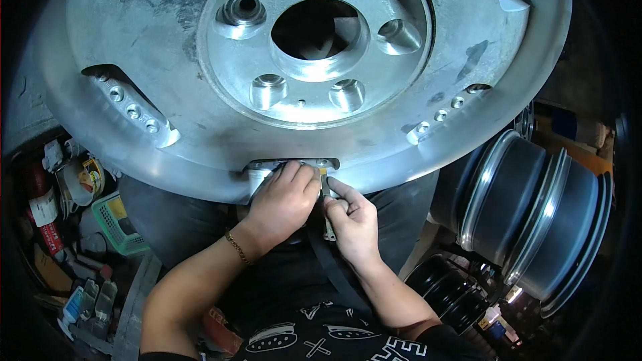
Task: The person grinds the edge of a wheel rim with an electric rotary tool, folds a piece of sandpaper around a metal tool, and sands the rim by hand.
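A large silvery metal wheel (374, 150) fills the upper view, with a round centre hole, bolt holes and slots near its rim. At the slot nearest the body, my left hand (286, 197) is closed, its fingertips pressed into the opening; whatever it grips is hidden. Just beside it, my right hand (352, 217) is closed round a narrow tool (326, 190), thumb and index finger along it. The tool's upper end meets the slot's right side, and its lower end shows below the fingers.
Several metal rims (508, 200) lean at the right, above a black rim (448, 294). At the left are a green basket (110, 224), a red bottle (48, 227) and clear bottles (105, 301). My legs are under the wheel's near edge.
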The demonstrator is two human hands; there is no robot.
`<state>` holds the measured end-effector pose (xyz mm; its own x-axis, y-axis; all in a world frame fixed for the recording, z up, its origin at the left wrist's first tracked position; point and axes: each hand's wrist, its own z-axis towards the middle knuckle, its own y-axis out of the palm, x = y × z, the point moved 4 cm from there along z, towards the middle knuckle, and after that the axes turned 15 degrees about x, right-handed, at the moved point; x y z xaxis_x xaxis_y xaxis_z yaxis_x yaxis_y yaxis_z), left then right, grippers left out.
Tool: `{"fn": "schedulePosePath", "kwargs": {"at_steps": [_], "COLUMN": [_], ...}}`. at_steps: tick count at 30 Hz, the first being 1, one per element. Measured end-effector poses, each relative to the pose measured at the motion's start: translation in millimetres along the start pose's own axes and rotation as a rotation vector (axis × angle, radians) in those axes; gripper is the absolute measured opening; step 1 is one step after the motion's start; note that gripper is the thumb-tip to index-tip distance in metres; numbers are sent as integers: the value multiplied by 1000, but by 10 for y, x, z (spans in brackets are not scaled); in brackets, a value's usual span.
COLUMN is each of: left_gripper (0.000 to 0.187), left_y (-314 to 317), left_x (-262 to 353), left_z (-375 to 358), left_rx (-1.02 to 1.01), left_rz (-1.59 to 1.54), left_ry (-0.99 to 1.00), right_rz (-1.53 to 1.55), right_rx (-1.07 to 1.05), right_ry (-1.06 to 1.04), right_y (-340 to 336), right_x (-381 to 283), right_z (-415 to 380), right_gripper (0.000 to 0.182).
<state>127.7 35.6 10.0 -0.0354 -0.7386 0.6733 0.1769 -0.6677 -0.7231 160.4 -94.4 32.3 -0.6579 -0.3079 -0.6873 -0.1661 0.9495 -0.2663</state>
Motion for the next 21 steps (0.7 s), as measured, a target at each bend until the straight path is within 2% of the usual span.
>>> {"fn": "schedulePosePath", "kwargs": {"at_steps": [7,21], "left_gripper": [38,40], "left_y": [26,33], "left_x": [-11,-18], "left_z": [18,8], "left_rx": [-71,-53], "left_rz": [-85,-112], "left_ry": [-22,-12], "right_rz": [-20,-30], "right_rx": [1,-25], "right_ry": [-12,26], "right_y": [-18,27], "right_x": [-8,-60], "right_z": [17,-15], "right_gripper": [39,36]}}
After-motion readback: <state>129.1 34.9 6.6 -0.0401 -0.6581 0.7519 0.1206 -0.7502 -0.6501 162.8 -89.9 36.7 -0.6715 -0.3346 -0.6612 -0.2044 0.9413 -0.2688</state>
